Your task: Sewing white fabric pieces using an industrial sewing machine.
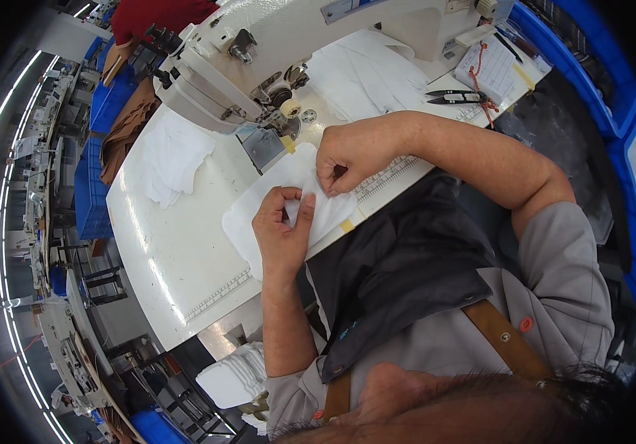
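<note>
A white fabric piece lies on the sewing table, just below the needle area of an industrial sewing machine. My left hand has its fingers curled on the fabric, pinching it with thumb and forefinger. My right hand is also closed on the same fabric, a little up and to the right of my left, fingertips down on it. A yellow tape strip shows at the table's near edge. What lies beneath my curled fingers is hidden.
White fabric piles sit left of and behind the machine. Black snips and a paper lie at right. Blue bins and brown material stand beyond the table. A person in red is at the back.
</note>
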Available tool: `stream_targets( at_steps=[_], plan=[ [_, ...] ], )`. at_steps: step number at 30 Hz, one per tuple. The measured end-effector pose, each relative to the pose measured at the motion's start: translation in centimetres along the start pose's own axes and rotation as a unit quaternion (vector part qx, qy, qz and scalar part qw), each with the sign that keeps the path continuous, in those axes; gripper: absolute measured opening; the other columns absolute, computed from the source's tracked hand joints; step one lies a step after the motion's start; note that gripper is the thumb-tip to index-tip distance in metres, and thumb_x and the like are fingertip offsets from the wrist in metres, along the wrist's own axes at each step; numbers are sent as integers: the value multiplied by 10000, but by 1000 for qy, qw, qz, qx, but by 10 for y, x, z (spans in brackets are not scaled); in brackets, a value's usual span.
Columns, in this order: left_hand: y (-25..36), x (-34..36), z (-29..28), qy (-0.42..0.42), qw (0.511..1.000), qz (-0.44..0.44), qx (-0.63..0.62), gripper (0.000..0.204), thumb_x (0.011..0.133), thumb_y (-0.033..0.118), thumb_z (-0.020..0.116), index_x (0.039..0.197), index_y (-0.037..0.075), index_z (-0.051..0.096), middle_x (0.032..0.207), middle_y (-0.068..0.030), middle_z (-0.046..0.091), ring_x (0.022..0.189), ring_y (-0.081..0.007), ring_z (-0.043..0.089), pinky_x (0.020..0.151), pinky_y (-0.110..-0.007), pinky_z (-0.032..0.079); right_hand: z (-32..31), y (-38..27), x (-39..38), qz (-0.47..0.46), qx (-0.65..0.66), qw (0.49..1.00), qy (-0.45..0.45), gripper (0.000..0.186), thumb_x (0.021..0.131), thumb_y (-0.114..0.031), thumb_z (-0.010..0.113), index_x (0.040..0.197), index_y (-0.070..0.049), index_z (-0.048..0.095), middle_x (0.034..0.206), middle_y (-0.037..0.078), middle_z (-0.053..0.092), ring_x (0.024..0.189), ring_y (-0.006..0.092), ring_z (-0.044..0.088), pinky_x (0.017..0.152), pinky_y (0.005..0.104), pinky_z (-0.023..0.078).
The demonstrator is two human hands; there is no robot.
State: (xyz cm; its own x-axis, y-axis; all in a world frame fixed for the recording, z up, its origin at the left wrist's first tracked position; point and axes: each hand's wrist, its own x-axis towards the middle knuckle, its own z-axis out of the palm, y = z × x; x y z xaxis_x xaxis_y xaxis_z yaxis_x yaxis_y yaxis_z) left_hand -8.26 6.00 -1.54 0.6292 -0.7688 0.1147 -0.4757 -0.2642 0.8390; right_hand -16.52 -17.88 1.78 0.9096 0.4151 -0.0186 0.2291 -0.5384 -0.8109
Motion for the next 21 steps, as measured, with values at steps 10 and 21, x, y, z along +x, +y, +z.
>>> stream_targets(
  at_steps=[10,21],
  plan=[
    [9,0,0,-4,991,129,-24,182,807,1,686,977,37,742,1280,-160,660,1151,-290,669,959,-360,510,-4,8,10,47,45,997,-47,201,835,-58,669,997,-6,778,856,78,770,760,143,697,710,296,532],
    [4,3,7,28,991,125,37,204,729,113,859,899,63,758,1068,-189,693,977,-313,700,862,-380,537,-3,5,9,53,35,997,-41,193,838,-73,681,992,-9,778,853,76,770,758,145,697,713,300,535]
  ],
)
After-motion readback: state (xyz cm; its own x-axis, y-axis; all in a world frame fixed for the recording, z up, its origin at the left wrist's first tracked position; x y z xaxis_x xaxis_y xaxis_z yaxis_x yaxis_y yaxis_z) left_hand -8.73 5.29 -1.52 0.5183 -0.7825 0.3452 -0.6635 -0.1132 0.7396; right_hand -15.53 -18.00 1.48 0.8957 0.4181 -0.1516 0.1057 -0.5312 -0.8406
